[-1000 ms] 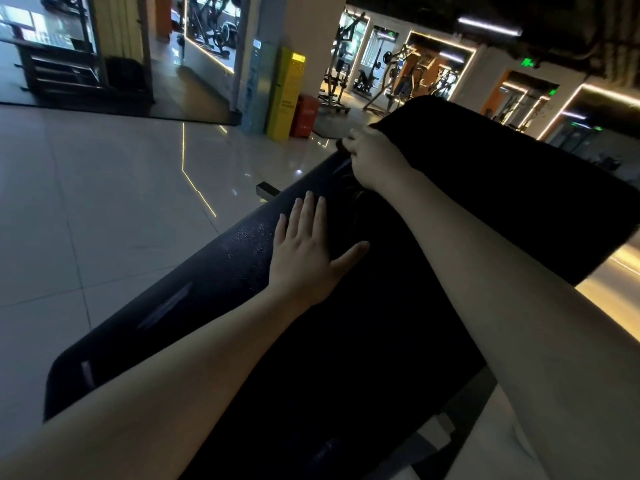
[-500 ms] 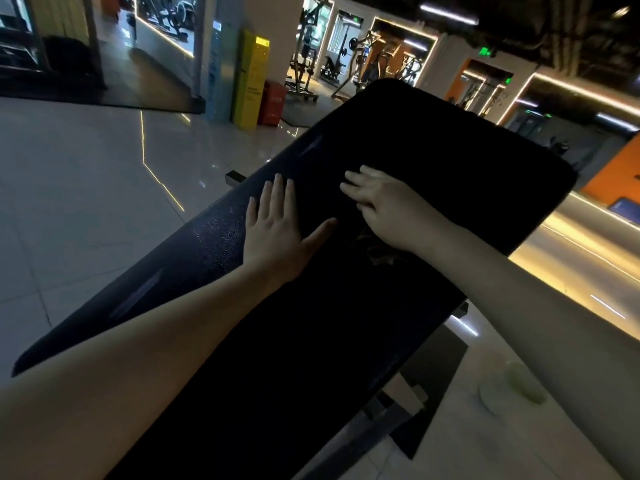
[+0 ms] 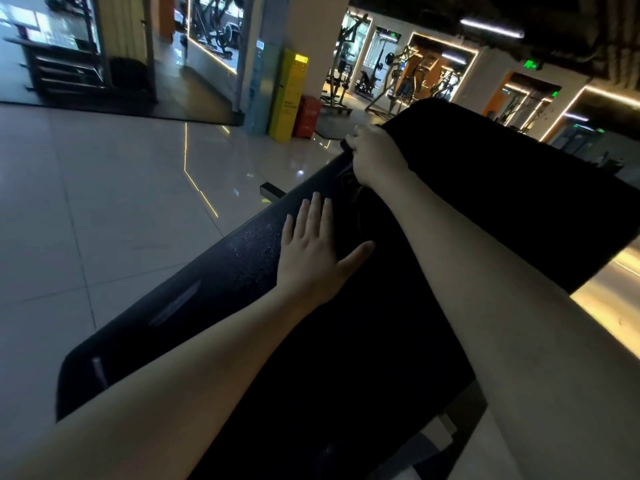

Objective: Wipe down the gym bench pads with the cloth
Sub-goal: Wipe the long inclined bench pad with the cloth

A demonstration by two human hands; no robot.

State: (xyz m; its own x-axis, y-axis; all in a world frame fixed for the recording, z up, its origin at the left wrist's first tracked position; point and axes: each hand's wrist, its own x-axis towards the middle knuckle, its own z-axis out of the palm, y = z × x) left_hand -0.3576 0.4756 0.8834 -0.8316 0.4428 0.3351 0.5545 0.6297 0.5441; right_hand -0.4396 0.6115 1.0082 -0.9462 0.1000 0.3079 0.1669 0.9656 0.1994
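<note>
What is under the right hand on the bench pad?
A dark cloth shows crumpled below the right hand, on the black bench pad. The part beneath the palm is hidden.

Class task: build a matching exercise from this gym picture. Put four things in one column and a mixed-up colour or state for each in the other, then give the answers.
Things
1 left hand
2 right hand
3 bench pad
4 tall box

Colour or state
A yellow
B lying flat on the pad, fingers straight
C black
D gripping the cloth at the pad's edge

Pairs: 1-B; 2-D; 3-C; 4-A
</note>
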